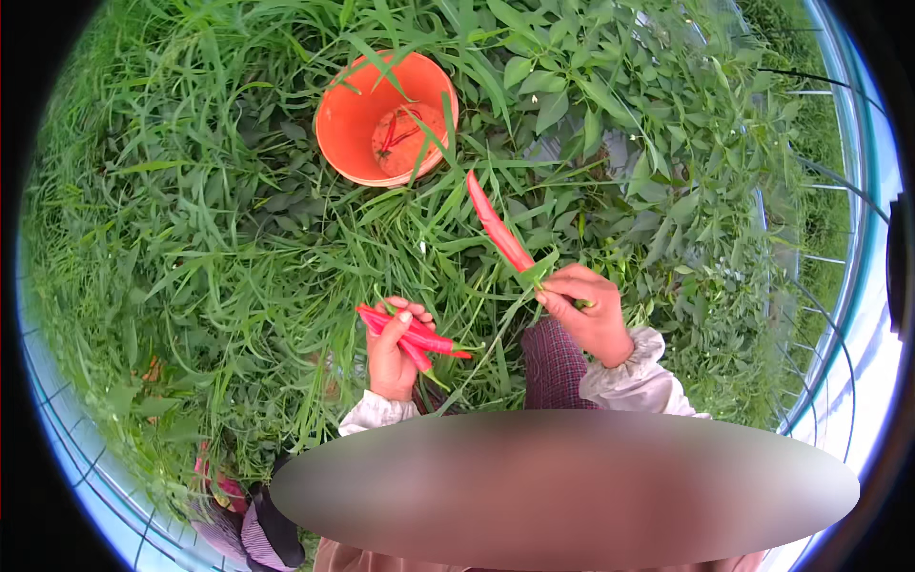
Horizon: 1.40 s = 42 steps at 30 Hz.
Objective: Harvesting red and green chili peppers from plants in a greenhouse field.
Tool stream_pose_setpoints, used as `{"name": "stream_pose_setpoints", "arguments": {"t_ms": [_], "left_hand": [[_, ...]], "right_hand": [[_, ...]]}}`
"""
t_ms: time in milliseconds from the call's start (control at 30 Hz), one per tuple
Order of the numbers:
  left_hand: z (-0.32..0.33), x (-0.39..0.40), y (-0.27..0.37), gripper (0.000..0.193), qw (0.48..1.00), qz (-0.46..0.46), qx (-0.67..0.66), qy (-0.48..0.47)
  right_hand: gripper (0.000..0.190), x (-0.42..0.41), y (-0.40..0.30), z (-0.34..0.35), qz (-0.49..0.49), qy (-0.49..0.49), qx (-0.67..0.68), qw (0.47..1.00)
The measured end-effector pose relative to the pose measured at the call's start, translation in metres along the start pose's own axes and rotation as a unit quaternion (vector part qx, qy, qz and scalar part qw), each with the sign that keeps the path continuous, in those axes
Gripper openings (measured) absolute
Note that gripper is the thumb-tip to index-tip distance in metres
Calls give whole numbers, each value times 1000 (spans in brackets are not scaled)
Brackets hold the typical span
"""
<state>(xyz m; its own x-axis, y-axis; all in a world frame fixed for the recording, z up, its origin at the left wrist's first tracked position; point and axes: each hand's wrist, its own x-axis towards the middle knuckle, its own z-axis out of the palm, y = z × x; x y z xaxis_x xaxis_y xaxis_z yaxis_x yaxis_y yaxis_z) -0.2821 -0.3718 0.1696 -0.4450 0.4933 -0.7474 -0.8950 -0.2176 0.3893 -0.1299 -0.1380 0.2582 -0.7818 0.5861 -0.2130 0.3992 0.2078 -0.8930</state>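
Note:
Several red chili peppers (pixel 414 332) with green stems lie across the palm of my left hand (pixel 392 354), pressed down by the thumb. My right hand (pixel 590 307) pinches one long red chili pepper (pixel 497 225) by its stem end, its tip pointing up and to the left; a green leaf (pixel 540 267) is at that stem. Beyond both hands, an orange bucket (pixel 343 136) stands tilted among the grass, with a few red chili peppers (pixel 390 132) on its bottom.
Tall grass (pixel 214 236) grows thickly on the left and around the bucket. Leafy pepper plants (pixel 629 107) stand at the right, with plastic sheeting partly visible beneath. Another person's striped clothing (pixel 261 540) shows at the lower left. Curved frame bars of a plastic-covered tunnel run along both sides.

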Motion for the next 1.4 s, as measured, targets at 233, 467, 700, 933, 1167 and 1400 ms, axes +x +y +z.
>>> {"name": "stream_pose_setpoints", "arguments": {"t_ms": [233, 467, 700, 933, 1167, 1400], "left_hand": [[82, -122, 83, 34, 982, 173, -50, -49], [98, -221, 111, 35, 925, 360, -116, -21], [28, -288, 117, 35, 836, 448, -312, 59], [-50, -362, 94, 30, 702, 586, -385, 125], [-93, -405, 69, 37, 573, 689, -413, 165], [-122, -444, 41, 30, 491, 727, -438, 199]], "right_hand": [[11, -6, -141, 20, -189, -174, -1, 966], [16, -20, -239, 19, -451, -243, -132, 849], [15, -37, -269, 9, -335, -323, -57, 883], [16, -12, -190, -32, -100, -321, -39, 941], [34, 44, -95, -52, 9, -285, 34, 958], [50, 63, -76, -44, 256, -280, 221, 899]]}}
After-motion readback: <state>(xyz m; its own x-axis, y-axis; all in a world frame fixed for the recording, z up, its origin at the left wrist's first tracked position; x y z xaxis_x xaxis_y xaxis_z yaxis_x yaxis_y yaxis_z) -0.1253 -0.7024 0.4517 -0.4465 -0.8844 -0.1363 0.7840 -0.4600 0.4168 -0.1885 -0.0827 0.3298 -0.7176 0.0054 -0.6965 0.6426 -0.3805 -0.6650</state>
